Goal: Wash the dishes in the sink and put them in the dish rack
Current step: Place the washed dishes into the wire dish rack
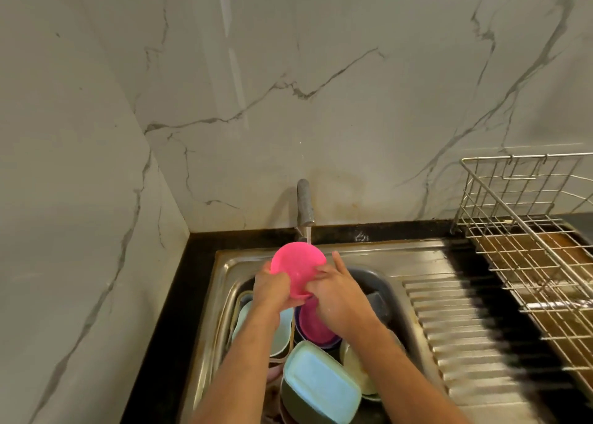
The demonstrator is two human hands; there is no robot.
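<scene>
Pink bowl [296, 264] tilted on edge under the running tap stream, above the sink [369, 253]. More dishes piled in the basin (blue-lidded container [321, 388], magenta bowl [316, 327]). Wire dish rack [529, 247] sits right.

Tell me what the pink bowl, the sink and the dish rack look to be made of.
Pink bowl: likely plastic, going by its bright uniform colour and soft, dull sheen.
Sink: looks like stainless steel; grey, reflective, with pressed ridges on the drainboard.
Dish rack: metal wire, seemingly steel or chrome-plated; thin silvery rods welded into a grid. The exact metal cannot be told.
</scene>
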